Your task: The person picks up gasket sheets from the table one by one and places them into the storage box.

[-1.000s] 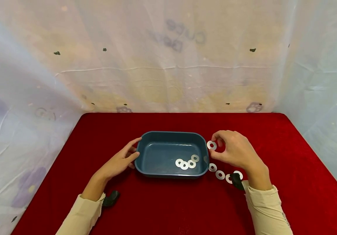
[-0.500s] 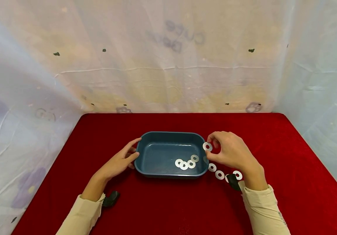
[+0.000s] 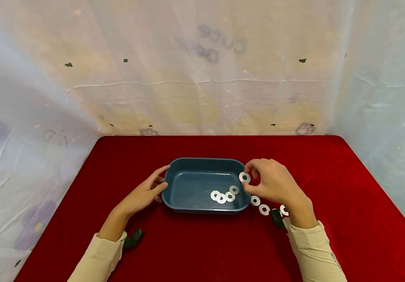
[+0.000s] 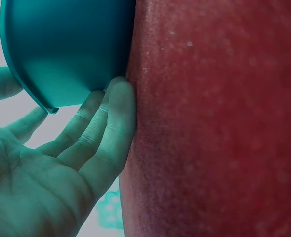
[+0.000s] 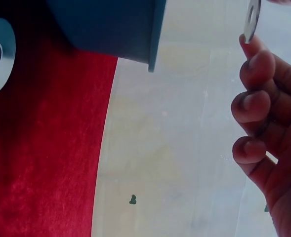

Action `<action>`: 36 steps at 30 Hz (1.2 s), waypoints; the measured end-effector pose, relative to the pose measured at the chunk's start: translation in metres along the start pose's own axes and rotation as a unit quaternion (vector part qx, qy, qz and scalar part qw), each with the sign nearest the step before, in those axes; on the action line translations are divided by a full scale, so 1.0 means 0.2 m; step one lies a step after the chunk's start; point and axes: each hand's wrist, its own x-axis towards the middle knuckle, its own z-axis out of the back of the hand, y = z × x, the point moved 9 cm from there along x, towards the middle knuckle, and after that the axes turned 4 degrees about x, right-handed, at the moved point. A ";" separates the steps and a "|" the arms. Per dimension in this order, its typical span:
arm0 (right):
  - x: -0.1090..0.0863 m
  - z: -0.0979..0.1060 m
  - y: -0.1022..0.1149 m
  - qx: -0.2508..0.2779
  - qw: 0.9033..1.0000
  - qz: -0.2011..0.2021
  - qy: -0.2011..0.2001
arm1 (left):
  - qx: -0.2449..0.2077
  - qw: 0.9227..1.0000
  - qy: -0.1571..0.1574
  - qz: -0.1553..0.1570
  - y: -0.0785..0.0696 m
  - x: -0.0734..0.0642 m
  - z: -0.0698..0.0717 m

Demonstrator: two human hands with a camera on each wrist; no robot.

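Note:
A blue rectangular tray [image 3: 202,208] stands on the red cloth in the head view, with several flat metal washers [image 3: 221,198] lying at its right end. My left hand [image 3: 140,195] rests against the tray's left end; in the left wrist view its fingers [image 4: 113,133] lie along the outer wall, fairly straight. My right hand [image 3: 276,181] pinches one washer [image 3: 240,178] between thumb and finger, above the tray's right rim. The right wrist view shows this held washer [image 5: 252,22] edge-on, higher than the rim, with the other fingers [image 5: 251,106] curled.
More washers [image 3: 264,210] lie on the red cloth [image 3: 202,246] right of the tray, some partly covered by the dark wrist device [image 3: 277,218]. A patterned curtain [image 3: 202,98] hangs behind and at both sides of the table.
My right hand has moved left with the pinched washer, from beside the tray to over its right rim. The left hand and the tray have stayed in place.

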 end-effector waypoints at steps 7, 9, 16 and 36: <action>0.01 -0.03 0.03 0.000 1.000 0.010 0.009 | -0.004 1.000 0.002 -0.002 0.00 0.00 0.00; 0.01 -0.03 0.05 0.000 1.000 0.015 0.010 | -0.005 1.000 0.002 -0.003 0.00 0.00 0.00; 0.01 -0.07 0.07 0.006 1.000 0.011 0.023 | -0.006 1.000 0.002 -0.002 0.00 0.00 0.00; 0.02 -0.12 0.10 -0.008 0.999 0.027 0.026 | -0.003 1.000 0.002 0.003 0.00 0.00 0.00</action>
